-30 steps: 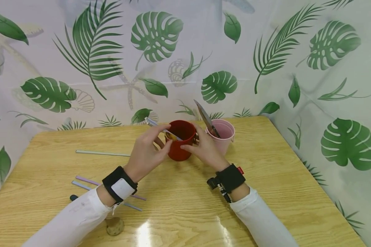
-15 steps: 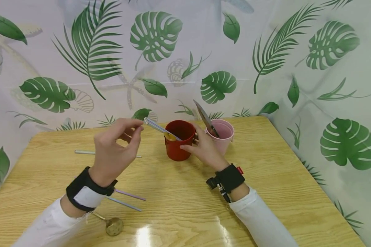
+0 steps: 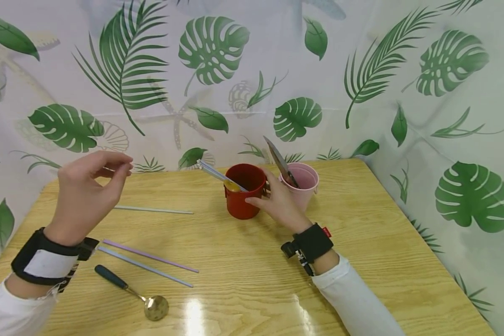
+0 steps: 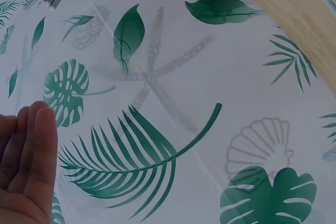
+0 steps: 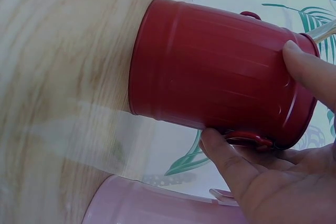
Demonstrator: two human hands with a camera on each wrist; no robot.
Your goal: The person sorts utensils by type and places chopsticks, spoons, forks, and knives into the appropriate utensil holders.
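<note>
In the head view my right hand (image 3: pixel 279 198) holds the red bucket (image 3: pixel 242 205) by its right side. The right wrist view has the thumb on the bucket's wall near the rim and fingers beside its small handle (image 5: pixel 249 139). Several thin chopsticks (image 3: pixel 212 170) lean out over the bucket's left rim, beside a rounded yellow-gold thing (image 3: pixel 232 186) whose kind I cannot tell. My left hand (image 3: pixel 90 196) is raised at the left, apart from the bucket. Its fingers are bent loosely toward the thumb and hold nothing.
A pink bucket (image 3: pixel 305 193) with a knife (image 3: pixel 282 162) leaning in it stands right of the red one. On the table (image 3: pixel 243 266) lie a greenish chopstick (image 3: pixel 155 209), a purple one (image 3: pixel 151 255), a blue one (image 3: pixel 144 266) and a dark-handled ladle (image 3: pixel 155 308).
My left hand has let go of the chopsticks at the red bucket and moved away to the left. The chopsticks stay leaning in the bucket. My right hand has kept its place.
</note>
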